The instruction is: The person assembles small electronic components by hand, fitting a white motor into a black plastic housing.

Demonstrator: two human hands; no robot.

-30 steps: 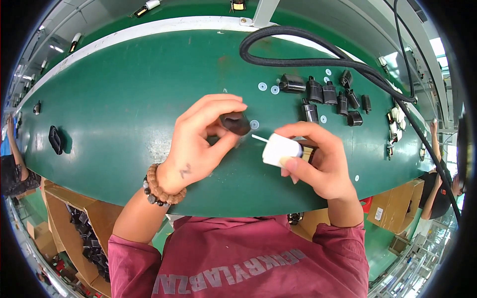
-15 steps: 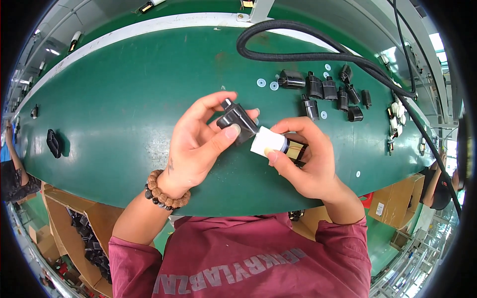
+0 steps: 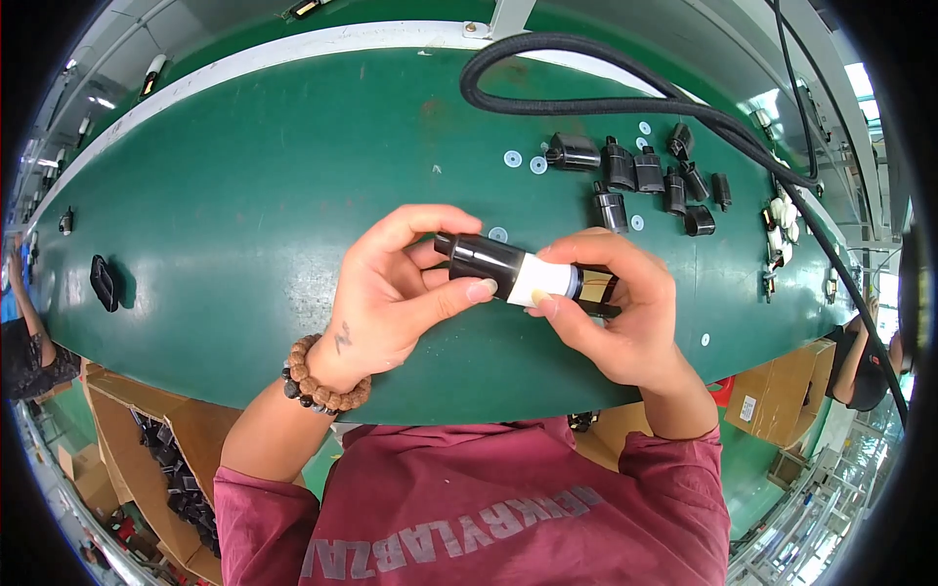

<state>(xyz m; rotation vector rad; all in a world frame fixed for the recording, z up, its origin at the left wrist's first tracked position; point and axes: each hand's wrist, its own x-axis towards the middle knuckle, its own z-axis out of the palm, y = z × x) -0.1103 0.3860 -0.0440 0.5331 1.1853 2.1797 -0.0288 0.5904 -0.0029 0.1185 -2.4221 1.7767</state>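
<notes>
In my left hand (image 3: 396, 278) is a glossy black plastic cap (image 3: 484, 264) with a narrow stub, pinched between thumb and fingers. A white cylindrical part (image 3: 539, 277), with a bluish ring and a yellow-and-black coil end, is gripped by my right hand (image 3: 625, 308). The cap's wide end meets the white cylinder, and the two lie in one line, tilted slightly down to the right. How deep the cylinder sits inside the cap I cannot tell. Just beyond the cap a small pale washer (image 3: 497, 235) lies on the green table (image 3: 254, 244).
Several black caps (image 3: 618, 166) and washers (image 3: 513, 158) lie at the back right, beneath a looped black cable (image 3: 586, 104). One black piece (image 3: 105, 283) rests at the left. Cardboard boxes (image 3: 147, 391) stand below the table's near edge. People work at both sides.
The cap has turned from a steep tilt to nearly level and now lines up end to end with the white cylinder. Both hands have shifted slightly.
</notes>
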